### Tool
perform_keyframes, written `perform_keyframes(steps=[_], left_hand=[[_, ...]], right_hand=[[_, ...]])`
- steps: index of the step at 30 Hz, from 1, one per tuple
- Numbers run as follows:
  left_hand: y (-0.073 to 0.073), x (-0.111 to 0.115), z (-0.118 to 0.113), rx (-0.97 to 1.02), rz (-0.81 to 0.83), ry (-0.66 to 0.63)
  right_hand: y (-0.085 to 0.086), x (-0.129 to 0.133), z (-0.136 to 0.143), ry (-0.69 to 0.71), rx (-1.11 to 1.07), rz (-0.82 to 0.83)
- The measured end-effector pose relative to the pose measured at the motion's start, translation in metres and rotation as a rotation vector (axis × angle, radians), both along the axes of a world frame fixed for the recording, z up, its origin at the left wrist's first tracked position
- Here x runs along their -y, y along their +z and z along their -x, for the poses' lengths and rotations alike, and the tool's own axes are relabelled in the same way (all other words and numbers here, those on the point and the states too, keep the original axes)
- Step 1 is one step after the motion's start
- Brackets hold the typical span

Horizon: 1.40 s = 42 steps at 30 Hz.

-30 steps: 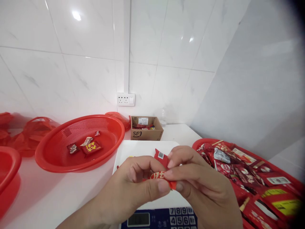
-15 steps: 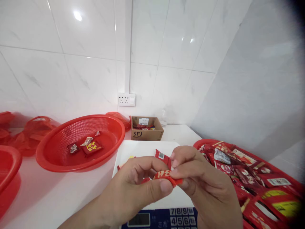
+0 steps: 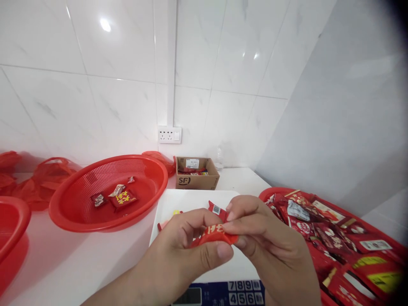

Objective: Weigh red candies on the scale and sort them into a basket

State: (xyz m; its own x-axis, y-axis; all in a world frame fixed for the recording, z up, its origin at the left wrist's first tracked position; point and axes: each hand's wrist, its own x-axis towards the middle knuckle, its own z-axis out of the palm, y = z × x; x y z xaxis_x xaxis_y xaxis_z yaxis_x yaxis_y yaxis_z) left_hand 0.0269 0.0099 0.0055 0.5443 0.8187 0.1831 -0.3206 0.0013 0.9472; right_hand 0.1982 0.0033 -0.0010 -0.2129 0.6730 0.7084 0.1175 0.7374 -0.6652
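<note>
Leftmost, part of a red basin, cut off at the edge of view, with thin red plastic bags behind. Next, a larger red basket, perforated along the sides, with a dark red packet lettered in yellow and a few smaller wrapped pieces lying inside. Then, up on the tiled wall, a white socket, and lower down a white scale platform. Over this platform, with the left hand, pinching a small red wrapper with pale lettering between thumb and curled fingers. Farther back, a cardboard box with packets inside; nearest, a blue panel with number keys. Just beyond the wrapper, a red packet with a barcode, partly behind fingertips. With the right hand, pinching the wrapper's right end. Finally, a red tray heaped with overlapping packets.
</note>
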Motion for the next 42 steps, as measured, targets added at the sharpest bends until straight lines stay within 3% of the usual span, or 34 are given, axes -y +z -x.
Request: perform_keyframes(steps=[5,9,15,19,22,25,29,35,42], left_hand=[[-0.001,0.001,0.001,-0.035,-0.020,0.025],[-0.002,0.004,0.000,-0.055,-0.104,0.151],[-0.003,0.005,-0.002,0.031,-0.142,0.252],[-0.005,0.000,-0.001,-0.042,-0.293,0.442],[-0.006,-0.004,0.001,-0.053,-0.453,0.640],[-0.006,-0.005,0.003,-0.022,-0.512,0.710],[-0.005,-0.003,0.003,-0.038,-0.530,0.696],[-0.003,-0.001,0.005,-0.065,-0.496,0.651],[-0.001,0.007,0.006,-0.125,-0.536,0.541]], right_hand=[[-0.001,-0.001,0.003,-0.018,-0.037,0.035],[-0.001,-0.003,0.004,-0.057,-0.094,0.042],[0.003,-0.006,0.003,-0.073,-0.008,-0.015],[0.007,-0.007,0.000,-0.183,0.076,-0.041],[0.009,-0.010,-0.007,-0.247,0.240,0.058],[0.007,-0.018,-0.015,-0.273,0.495,0.259],[-0.005,-0.031,-0.021,-0.377,0.726,0.410],[-0.028,-0.034,-0.017,-0.374,0.980,0.491],[-0.042,-0.035,-0.002,-0.665,0.924,0.457]])
